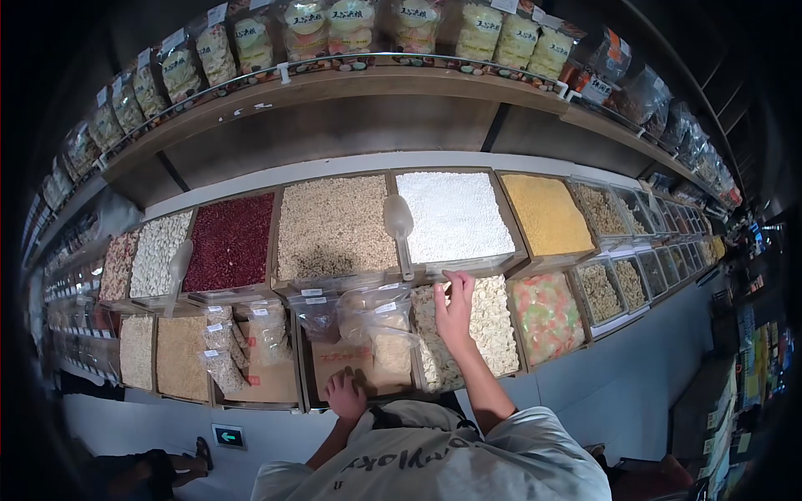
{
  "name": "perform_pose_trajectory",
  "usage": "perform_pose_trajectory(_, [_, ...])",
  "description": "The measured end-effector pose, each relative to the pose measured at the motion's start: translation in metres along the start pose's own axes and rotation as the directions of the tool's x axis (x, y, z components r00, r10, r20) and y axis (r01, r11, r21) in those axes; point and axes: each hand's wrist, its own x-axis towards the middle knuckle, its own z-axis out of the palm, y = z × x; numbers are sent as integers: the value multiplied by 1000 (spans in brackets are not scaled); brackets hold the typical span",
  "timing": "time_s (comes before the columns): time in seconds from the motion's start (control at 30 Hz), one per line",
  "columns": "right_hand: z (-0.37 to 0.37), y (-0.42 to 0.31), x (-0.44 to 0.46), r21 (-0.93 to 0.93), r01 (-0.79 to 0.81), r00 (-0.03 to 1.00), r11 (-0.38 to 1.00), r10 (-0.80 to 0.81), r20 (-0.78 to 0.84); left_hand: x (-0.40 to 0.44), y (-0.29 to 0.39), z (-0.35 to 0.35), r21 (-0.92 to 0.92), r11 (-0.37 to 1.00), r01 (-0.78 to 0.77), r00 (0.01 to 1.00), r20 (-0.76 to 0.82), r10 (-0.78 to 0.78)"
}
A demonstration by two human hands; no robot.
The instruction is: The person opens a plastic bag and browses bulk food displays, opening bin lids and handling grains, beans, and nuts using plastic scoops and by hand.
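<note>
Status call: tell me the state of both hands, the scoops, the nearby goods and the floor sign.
Left hand: fingers bent at the front bin's near edge, no item visible
Right hand: above pale flakes, no item visible
Pale flakes: loose
Clear bags: filled, labelled
Scoop by red beans: unheld
Scoop by white pellets: unheld
Red beans: loose
White pellets: loose
Floor sign: showing green arrow

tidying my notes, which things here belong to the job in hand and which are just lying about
Likely the job in hand:
- right grip, over pale flat pieces
- left grip, at the bagged-goods bin

Seemingly just lying about:
- left scoop
- right scoop
- dark red beans
- yellow grain
- shelf packets
</note>
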Motion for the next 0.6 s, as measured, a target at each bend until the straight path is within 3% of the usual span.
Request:
perform_pose_trajectory(0.03, [-14, 6, -20, 93, -61, 998, 994, 59, 24, -1, -2, 0, 6, 1000, 9, 1000, -2, -9])
perform_pose_trajectory(0.1, [-37, 21, -59, 96, 23, 996, 995, -30, 79, -1, -2, 0, 12, 1000, -17, 1000, 5, 17])
perform_pose_trajectory(0.2, [-59, 47, -132, 51, -103, 964, 993, 87, 252, -1, -2, 0, 16, 1000, -14, 998, 63, 13])
perform_pose_trajectory(0.3, [-72, 50, -183, 2, -232, 843, 973, 200, 499, 0, 1, -1, 34, 999, 5, 997, 79, -8])
perform_pose_trajectory(0.37, [-65, 73, -215, -6, -131, 785, 991, 107, 610, 2, 4, -4, 25, 999, 36, 994, 106, -38])
perform_pose_trajectory(0.5, [-64, 88, -239, -65, -153, 731, 986, 157, 663, 5, 3, 0, 29, 997, 72, 991, 114, -75])
perform_pose_trajectory(0.53, [-70, 83, -231, -111, -231, 680, 966, 242, 692, 10, 3, 0, 36, 997, 73, 990, 120, -77])
perform_pose_trajectory(0.57, [-74, 80, -227, -158, -304, 622, 939, 321, 714, 17, 3, -1, -109, 991, 77, 994, 92, -67])
perform_pose_trajectory(0.6, [-77, 81, -227, -125, -262, 697, 957, 277, 662, 26, 4, -2, -251, 965, 74, 996, 62, -60])
